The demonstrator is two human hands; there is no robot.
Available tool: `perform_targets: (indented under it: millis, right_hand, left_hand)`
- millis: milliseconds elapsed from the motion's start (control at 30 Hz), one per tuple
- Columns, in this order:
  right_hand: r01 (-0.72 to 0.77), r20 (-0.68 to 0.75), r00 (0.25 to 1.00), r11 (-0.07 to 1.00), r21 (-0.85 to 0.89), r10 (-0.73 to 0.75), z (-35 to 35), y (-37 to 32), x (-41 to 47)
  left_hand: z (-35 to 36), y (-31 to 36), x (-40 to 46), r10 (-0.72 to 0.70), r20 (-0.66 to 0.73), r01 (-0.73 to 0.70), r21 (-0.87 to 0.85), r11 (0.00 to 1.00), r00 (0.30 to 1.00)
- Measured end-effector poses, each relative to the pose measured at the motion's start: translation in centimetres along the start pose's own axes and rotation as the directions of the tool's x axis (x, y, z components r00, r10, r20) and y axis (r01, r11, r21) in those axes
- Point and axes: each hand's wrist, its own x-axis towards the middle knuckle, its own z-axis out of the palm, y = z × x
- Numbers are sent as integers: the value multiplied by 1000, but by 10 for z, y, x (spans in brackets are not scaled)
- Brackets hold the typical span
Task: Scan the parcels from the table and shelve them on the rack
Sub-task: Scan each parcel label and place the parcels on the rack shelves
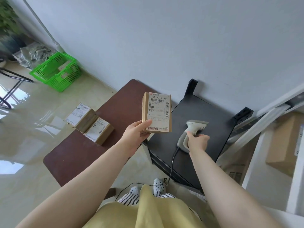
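Above bench edge: my left hand (137,134) grips parcel (157,111), label up.
Right hand (198,141): fingers wrap scanner (191,131) handle on black shelf (212,112).

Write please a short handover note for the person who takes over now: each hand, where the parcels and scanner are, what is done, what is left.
Left hand holds one parcel up, label facing the camera.
Right hand grips the scanner handle; the scanner lies on the black surface, not yet aimed at the label.
Two more parcels lie side by side on the brown table.
Cardboard boxes sit on the rack at right.
Left: scan and shelve the held parcel, then the two on the table.
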Motion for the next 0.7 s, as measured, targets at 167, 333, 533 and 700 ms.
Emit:
perform_targets:
  millis: [167,333,533,700]
  right_hand:
    - [163,28,986,981,107,-167,-7,-28,-32]
    - [225,385,873,948,225,-298,-21,-48,-97]
    - [246,458,823,937,246,-336,-54,-30,-162]
    - [261,405,848,934,244,-343,-86,17,-208]
  left_hand:
    - [3,4,-11,25,25,-25,18,1000,999]
    - [16,7,-25,70,79,-76,74,994,994]
    - [12,-5,-59,110,176,-138,155,978,978]
    - [-5,-33,-101,72,291,-134,199,971,954]
